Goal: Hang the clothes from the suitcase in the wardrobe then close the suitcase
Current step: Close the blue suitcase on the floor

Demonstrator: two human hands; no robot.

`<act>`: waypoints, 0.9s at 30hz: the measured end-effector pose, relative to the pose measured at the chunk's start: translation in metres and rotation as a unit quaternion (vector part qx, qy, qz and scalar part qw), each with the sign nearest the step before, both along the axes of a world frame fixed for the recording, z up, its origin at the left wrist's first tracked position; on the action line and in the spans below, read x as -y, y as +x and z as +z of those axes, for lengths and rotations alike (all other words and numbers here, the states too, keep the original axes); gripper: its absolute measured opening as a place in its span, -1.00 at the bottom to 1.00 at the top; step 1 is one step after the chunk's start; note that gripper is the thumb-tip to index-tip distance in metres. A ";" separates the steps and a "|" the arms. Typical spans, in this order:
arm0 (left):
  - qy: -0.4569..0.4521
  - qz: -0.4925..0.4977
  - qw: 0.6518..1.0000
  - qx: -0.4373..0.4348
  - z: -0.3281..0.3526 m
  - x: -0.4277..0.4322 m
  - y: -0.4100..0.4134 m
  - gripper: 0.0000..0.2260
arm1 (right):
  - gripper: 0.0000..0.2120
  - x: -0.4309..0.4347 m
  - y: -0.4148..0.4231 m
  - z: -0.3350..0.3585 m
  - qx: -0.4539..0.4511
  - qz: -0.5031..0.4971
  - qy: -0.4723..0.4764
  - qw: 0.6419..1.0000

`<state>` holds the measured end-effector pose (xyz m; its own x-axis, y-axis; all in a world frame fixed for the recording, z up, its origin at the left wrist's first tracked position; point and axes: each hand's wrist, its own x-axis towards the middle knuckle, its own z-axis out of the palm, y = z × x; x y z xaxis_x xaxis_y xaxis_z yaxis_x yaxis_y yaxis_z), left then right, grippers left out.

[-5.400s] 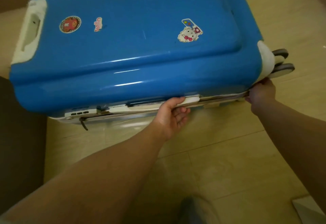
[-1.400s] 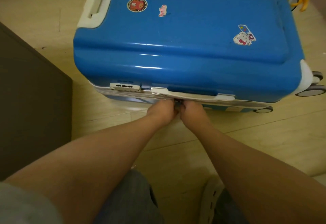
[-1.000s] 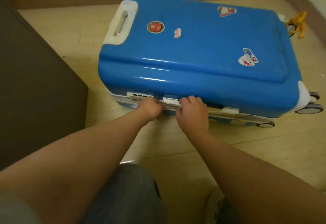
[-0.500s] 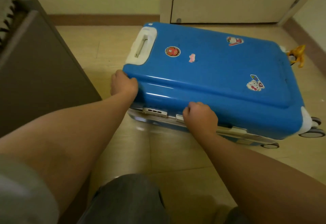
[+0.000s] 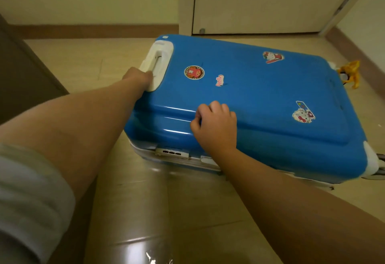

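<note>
The blue hard-shell suitcase [image 5: 260, 97] lies flat on the floor with its lid down and several cartoon stickers on top. No clothes are visible. My left hand [image 5: 136, 77] reaches to the near end of the white top handle [image 5: 160, 64]; its fingers curl round the handle's edge and are mostly hidden. My right hand [image 5: 214, 122] rests on the lid's near rounded edge with its fingers curled and nothing in them. The white combination lock [image 5: 171, 151] sits on the front side below my right hand.
A dark brown piece of furniture [image 5: 20, 72] stands close on the left. A pale door [image 5: 260, 3] is behind the suitcase. A yellow object [image 5: 351, 74] lies at the far right corner, and the suitcase wheels [image 5: 379, 166] stick out on the right.
My left hand moved from the suitcase's front left corner up to the white handle. My right hand rose from the front latch area onto the lid. My view lifted.
</note>
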<state>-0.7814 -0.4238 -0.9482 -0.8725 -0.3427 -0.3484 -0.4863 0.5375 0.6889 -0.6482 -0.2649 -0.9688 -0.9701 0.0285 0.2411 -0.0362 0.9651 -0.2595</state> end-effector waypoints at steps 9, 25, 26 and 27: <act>-0.058 0.003 0.998 0.013 -0.007 -0.001 -0.018 -0.39 | -0.90 -0.008 -0.018 0.007 0.055 -0.048 -0.036 0.997; -0.162 -0.056 0.985 0.033 0.168 -0.038 0.055 -0.57 | -0.89 -0.051 -0.005 0.186 0.326 -0.120 -0.255 0.902; -0.159 -0.053 0.985 0.033 0.193 -0.045 0.058 -0.56 | -0.84 -0.058 -0.004 0.210 0.325 -0.122 -0.270 0.898; -0.158 -0.050 0.986 0.033 0.217 -0.054 0.061 -0.53 | -0.79 -0.064 -0.005 0.234 0.326 -0.125 -0.284 0.893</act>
